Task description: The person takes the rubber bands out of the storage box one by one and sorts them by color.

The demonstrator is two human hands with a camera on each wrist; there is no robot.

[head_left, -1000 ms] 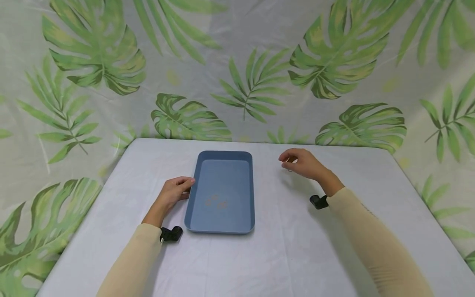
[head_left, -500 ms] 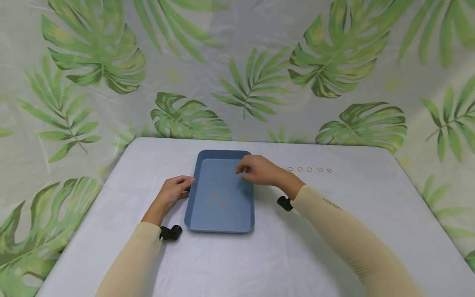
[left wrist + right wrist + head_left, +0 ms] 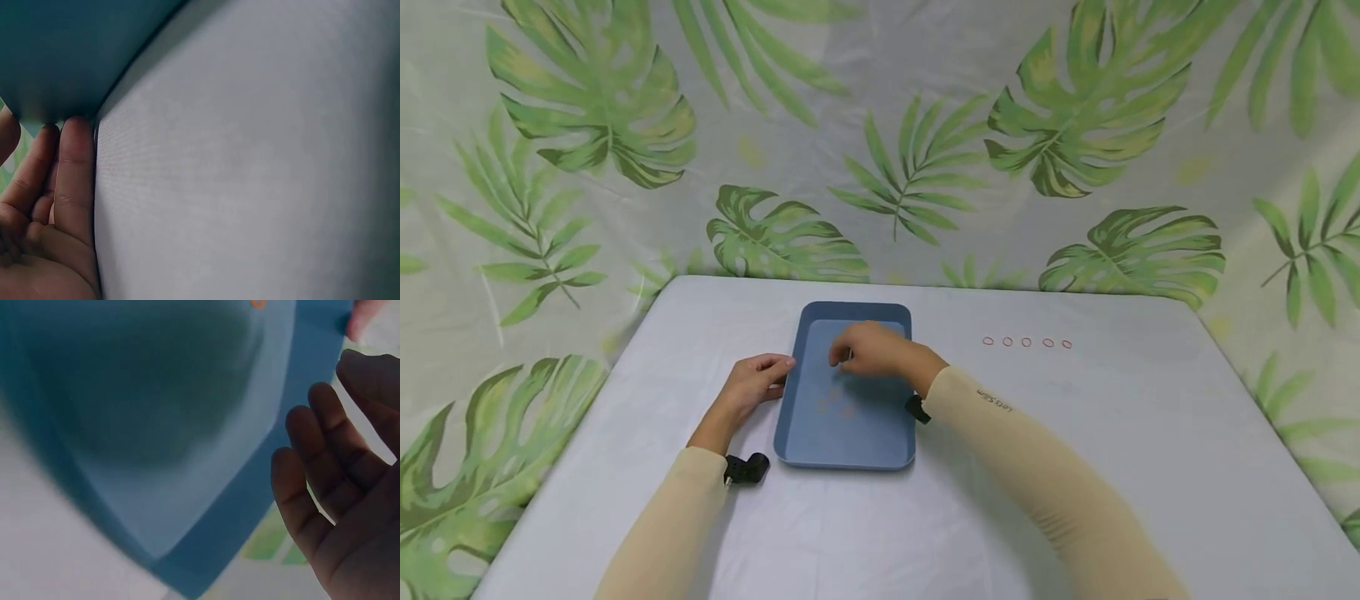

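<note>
Blue tray sits a bit left of the middle of the table. Head view has the left hand touching its left edge while the right hand hangs over the tray, fingers bent; honestly can't tell if those fingertips are pinching anything. Some faint orange loops lie in the tray, too washed out to count, and five little red rings line up on the table off to the right. Left wrist view: fingers pretty straight and close together, tips up against the tray's outer side. Right wrist view: fingers loosely bent, near a tray corner, part of an orange loop peeking in up top.
</note>
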